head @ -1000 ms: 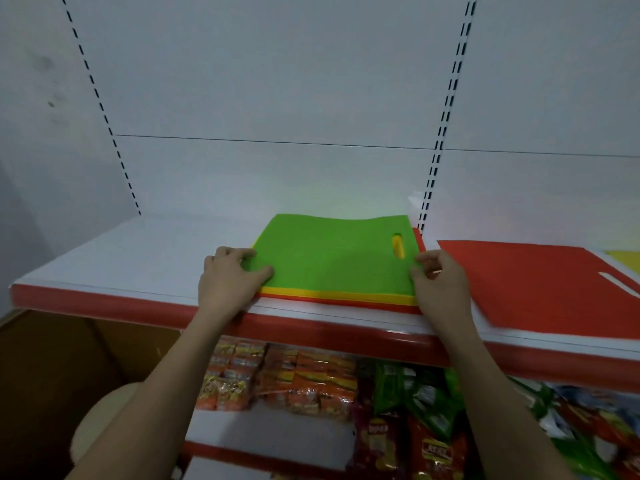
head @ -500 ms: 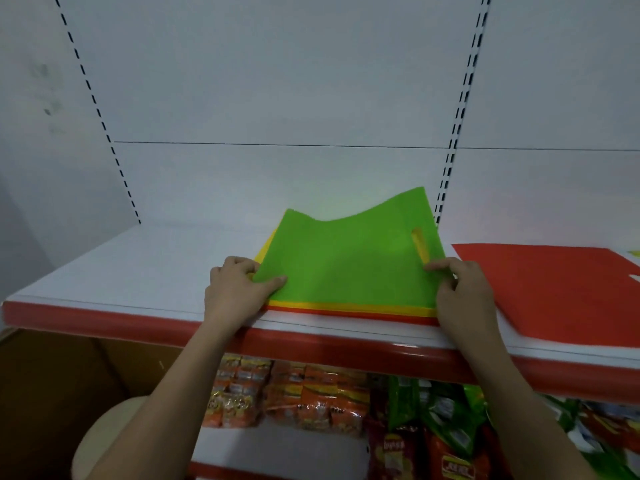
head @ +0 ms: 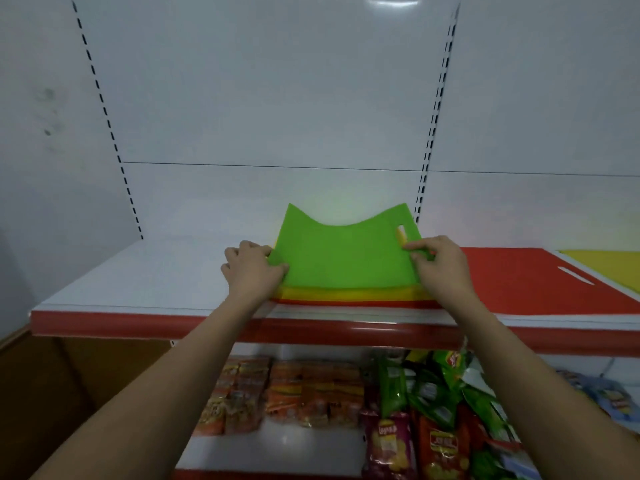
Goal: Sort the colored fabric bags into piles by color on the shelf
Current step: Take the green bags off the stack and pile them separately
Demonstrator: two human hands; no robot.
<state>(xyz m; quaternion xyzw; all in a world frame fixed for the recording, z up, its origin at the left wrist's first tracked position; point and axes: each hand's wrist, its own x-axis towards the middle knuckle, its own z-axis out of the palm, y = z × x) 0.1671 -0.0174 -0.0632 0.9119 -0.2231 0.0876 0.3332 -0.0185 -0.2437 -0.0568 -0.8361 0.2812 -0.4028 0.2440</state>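
Note:
A green fabric bag [head: 343,256] is lifted off a mixed stack on the white shelf [head: 138,282], its far edge raised and sagging in the middle. My left hand [head: 251,268] pinches its left edge and my right hand [head: 438,263] pinches its right edge just below the handle slot. Under it lie a yellow bag [head: 349,292] and a red bag edge [head: 346,302]. A red bag [head: 530,277] lies flat on the shelf to the right, and a yellow bag [head: 609,268] lies beyond it at the far right.
The shelf has a red front lip [head: 138,323] and a white slotted back panel [head: 270,98]. The lower shelf holds orange snack packs [head: 294,393] and green and red chip bags [head: 433,410]. A brown box side [head: 69,393] stands at the lower left.
Both hands have lifted the green bag off the stack; first its right side rose, now both far corners are up. The view has tilted up slightly.

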